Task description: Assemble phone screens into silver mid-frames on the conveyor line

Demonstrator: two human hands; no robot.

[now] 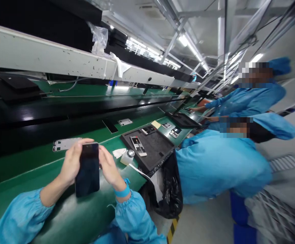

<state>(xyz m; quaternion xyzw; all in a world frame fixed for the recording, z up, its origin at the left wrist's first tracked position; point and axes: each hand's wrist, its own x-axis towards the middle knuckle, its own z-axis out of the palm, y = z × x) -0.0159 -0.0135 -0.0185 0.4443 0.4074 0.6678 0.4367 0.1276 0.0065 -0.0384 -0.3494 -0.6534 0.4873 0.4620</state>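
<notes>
Left hand [72, 161] is gripping one side of a dark phone [87, 174] and the right hand [109, 166] is holding the opposite edge, so it's basically hovering over the green bench [33, 186]. A pale phone frame [65, 143] is lying just beyond, and a little bottle [127, 158] is standing beside the black tray [159, 149].

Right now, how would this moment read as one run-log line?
left hand: holding phone | right hand: holding phone | nearby: bottle, tray
</notes>
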